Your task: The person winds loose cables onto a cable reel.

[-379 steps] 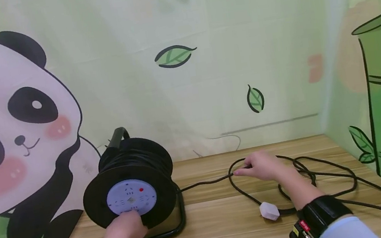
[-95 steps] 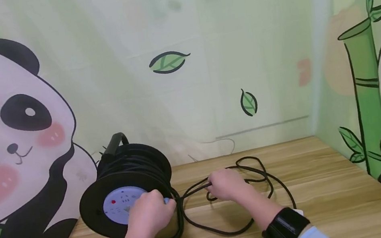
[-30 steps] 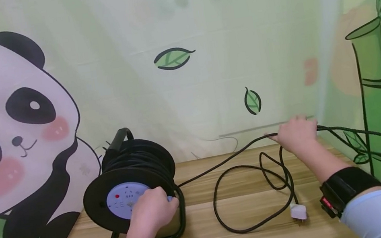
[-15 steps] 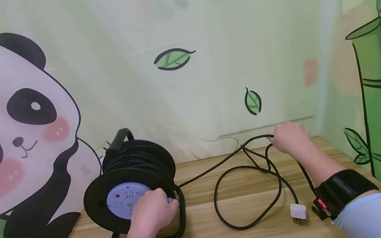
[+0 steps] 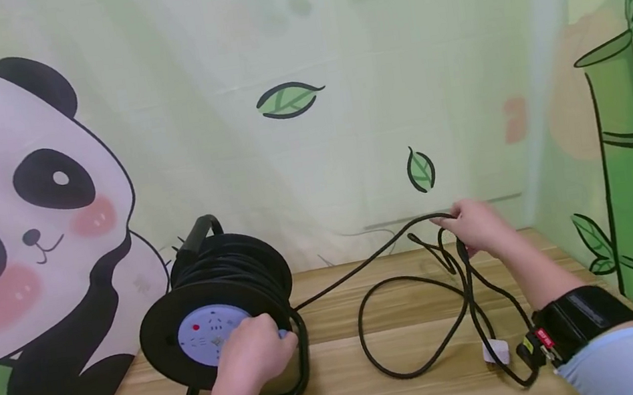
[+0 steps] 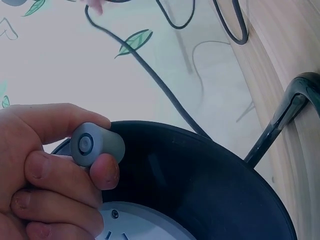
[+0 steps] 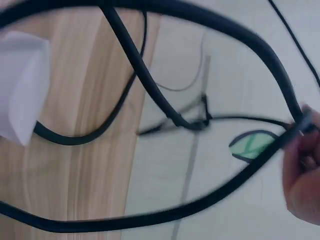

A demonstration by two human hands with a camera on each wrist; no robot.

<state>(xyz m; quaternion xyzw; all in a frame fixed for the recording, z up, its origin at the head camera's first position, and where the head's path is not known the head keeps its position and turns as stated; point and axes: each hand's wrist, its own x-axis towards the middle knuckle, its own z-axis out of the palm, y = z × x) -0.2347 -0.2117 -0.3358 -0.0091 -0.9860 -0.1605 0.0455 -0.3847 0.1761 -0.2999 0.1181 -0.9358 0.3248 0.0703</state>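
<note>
A black cable reel with a pale blue socket panel stands at the left of the table. My left hand is at the right side of its face. In the left wrist view, thumb and fingers pinch the grey crank knob. From the reel the black cable rises rightward to my right hand, which pinches it above the table's back right. Loose loops of cable hang from that hand and lie on the wood. The white plug rests below, partly behind a strand; in the right wrist view the plug is at the left edge.
The wooden table meets a green printed backdrop with pandas and leaves behind and at the right. The reel's black tube frame stands on the table, with a carry handle on top.
Since a second ago the right hand has moved slightly left, and slack cable has dropped from the right into a loop before the plug. The left hand stays on the knob; the reel looks still.
</note>
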